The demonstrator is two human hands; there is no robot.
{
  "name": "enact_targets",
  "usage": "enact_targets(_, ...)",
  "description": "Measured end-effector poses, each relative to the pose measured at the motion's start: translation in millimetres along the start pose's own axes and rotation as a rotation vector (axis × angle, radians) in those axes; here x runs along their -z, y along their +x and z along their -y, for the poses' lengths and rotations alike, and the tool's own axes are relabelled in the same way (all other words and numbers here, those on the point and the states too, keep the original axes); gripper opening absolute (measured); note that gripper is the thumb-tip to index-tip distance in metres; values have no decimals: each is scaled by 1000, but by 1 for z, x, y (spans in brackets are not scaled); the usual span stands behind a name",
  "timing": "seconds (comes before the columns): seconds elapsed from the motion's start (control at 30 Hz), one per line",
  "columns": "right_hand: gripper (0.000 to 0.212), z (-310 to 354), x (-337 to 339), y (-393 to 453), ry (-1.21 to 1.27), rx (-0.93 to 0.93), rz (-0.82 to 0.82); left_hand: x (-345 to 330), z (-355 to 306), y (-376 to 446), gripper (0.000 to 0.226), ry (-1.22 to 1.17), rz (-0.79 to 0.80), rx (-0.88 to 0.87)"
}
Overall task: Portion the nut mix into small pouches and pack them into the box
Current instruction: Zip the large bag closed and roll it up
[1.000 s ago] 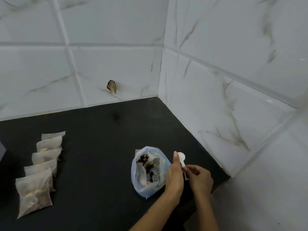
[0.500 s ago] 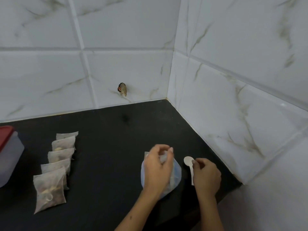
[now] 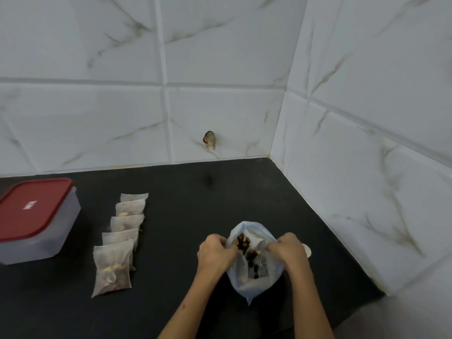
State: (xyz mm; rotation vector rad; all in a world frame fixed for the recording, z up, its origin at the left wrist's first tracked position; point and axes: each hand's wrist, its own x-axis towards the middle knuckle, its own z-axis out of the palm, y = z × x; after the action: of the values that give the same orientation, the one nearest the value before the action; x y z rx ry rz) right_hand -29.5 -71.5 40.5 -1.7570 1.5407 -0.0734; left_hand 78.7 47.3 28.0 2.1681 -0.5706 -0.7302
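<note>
A bluish plastic bag of nut mix point(image 3: 254, 282) lies on the black counter, mouth open, dark and pale nuts showing inside. My left hand point(image 3: 215, 253) pinches the left edge of its mouth. My right hand point(image 3: 288, 250) pinches the right edge, and the two hold the bag open. A white spoon point(image 3: 307, 250) lies on the counter just behind my right hand, mostly hidden by it. Several filled translucent pouches point(image 3: 115, 265) lie in an overlapping row to the left. The clear box with a red lid point(image 3: 34, 216) stands at the far left, lid on.
White marble-look tiled walls meet in a corner at the back right. A small brown stub point(image 3: 209, 140) sticks out of the back wall just above the counter. The black counter point(image 3: 195, 196) ends close to the right wall near my right forearm.
My right hand has let go of the spoon, now lying on the counter, and moved to the bag's mouth. Both hands have pulled the bag open. The view has shifted, bringing the box into sight.
</note>
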Motion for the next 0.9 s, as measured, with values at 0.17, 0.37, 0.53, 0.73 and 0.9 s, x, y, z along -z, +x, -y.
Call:
enact_targets(0.17,29,48,1,-4,38,92,54,31,1,10,18,-228,-5,58)
enact_targets(0.37,27,69,-21,-12,342,116,136,68,8,16,32,-845,190,210)
enact_targets(0.53,30,55,-39,-29,784,18,329,87,38,19,26,-1097,303,237)
enact_targets(0.73,21,40,-60,-33,989,-58,435,91,57,23,30,-933,290,244)
enact_targets(0.9,23,43,-72,-32,898,-65,239,85,59,26,22,-688,75,156)
